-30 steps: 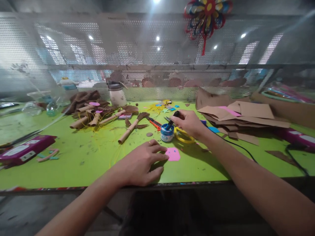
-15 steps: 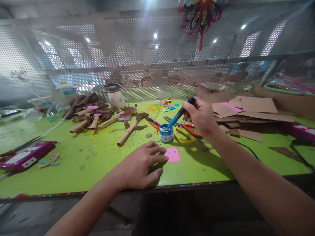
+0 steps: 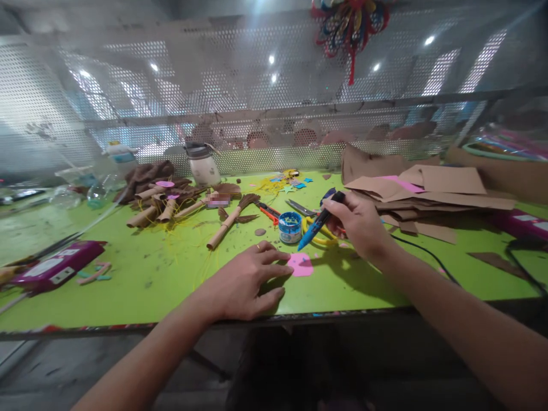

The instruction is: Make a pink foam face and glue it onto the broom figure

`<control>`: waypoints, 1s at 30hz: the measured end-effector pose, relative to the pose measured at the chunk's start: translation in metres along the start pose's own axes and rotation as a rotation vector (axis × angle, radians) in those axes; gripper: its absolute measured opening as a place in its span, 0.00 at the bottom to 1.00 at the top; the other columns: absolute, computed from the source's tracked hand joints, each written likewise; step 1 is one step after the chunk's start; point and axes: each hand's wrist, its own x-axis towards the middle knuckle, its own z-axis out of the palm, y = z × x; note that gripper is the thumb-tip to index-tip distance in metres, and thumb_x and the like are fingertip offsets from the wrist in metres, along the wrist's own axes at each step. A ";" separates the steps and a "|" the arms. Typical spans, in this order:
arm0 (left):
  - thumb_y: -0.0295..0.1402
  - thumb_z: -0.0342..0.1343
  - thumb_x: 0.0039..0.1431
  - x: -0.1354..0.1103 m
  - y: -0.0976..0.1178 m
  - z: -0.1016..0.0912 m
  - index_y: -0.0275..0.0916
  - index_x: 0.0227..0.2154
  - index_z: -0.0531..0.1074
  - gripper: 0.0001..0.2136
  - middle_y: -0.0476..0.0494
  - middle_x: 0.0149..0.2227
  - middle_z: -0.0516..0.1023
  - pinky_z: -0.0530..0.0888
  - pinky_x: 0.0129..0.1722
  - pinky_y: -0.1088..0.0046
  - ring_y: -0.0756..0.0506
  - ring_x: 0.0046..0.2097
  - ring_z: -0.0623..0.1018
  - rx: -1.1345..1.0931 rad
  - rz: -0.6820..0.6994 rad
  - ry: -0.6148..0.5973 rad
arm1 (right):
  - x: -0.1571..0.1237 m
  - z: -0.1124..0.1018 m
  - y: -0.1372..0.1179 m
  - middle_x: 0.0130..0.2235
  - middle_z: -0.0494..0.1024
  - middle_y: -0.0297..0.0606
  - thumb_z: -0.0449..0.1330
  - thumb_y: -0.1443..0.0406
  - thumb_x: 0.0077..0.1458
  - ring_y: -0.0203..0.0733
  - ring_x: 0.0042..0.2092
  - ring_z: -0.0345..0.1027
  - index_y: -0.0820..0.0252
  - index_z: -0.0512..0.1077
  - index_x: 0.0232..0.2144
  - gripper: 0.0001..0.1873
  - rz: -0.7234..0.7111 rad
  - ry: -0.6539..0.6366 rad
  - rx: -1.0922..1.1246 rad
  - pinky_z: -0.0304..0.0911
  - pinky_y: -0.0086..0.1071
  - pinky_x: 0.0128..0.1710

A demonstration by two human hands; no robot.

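Your right hand (image 3: 357,222) pinches the blue marker (image 3: 317,227); its tip has just come out of the blue-stained jar (image 3: 291,234), left of this grip, so now it is close to the pink piece (image 3: 303,266), left and nearer you. Your left hand (image 3: 246,279), fingers loosely spread, rests at its edge.

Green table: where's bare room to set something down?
Mostly bare: front left, between the purple power strip and left hand; also just right of the pink piece. Crowded: around the blue jar, brown rolls and brown paper stack.
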 end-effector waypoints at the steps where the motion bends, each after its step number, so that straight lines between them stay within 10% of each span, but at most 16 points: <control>1: 0.32 0.51 0.59 0.000 0.000 0.000 0.37 0.50 0.74 0.17 0.37 0.55 0.73 0.67 0.55 0.57 0.38 0.54 0.69 0.003 0.005 0.001 | -0.003 0.000 0.002 0.16 0.66 0.28 0.59 0.58 0.56 0.29 0.17 0.56 0.59 0.64 0.23 0.14 -0.004 -0.028 -0.013 0.51 0.25 0.15; 30: 0.32 0.51 0.60 0.001 -0.001 0.002 0.38 0.50 0.74 0.17 0.38 0.54 0.74 0.65 0.57 0.56 0.39 0.53 0.71 0.012 0.013 0.017 | -0.017 0.006 0.010 0.22 0.67 0.30 0.55 0.56 0.61 0.33 0.24 0.59 0.59 0.65 0.28 0.14 -0.169 -0.196 -0.301 0.54 0.29 0.25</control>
